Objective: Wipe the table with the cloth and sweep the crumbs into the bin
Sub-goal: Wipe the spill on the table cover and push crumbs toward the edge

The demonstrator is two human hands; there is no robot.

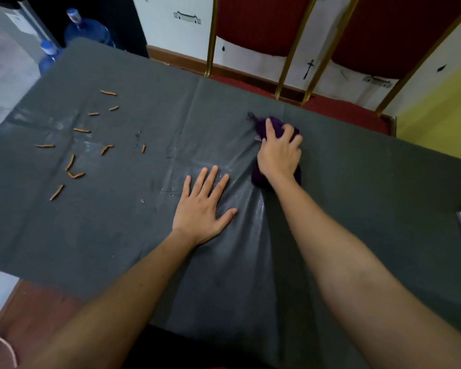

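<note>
A dark grey sheet covers the table [357, 182]. My right hand [278, 153] presses a bunched purple cloth [276, 126] onto the sheet right of centre, fingers curled over it; the sheet wrinkles around it. Flat on the sheet just left of the cloth lies my left hand [204, 206], fingers spread and holding nothing. Several orange stick-shaped crumbs [72, 161] are scattered over the table's left part, far from both hands. Wet streaks shine between the crumbs and the hands. No bin is in view.
Two red chairs with gold frames [264, 25] stand against the table's far edge. Blue water bottles [87, 29] sit on the floor beyond the far left corner. A yellow surface [437, 107] lies at the right.
</note>
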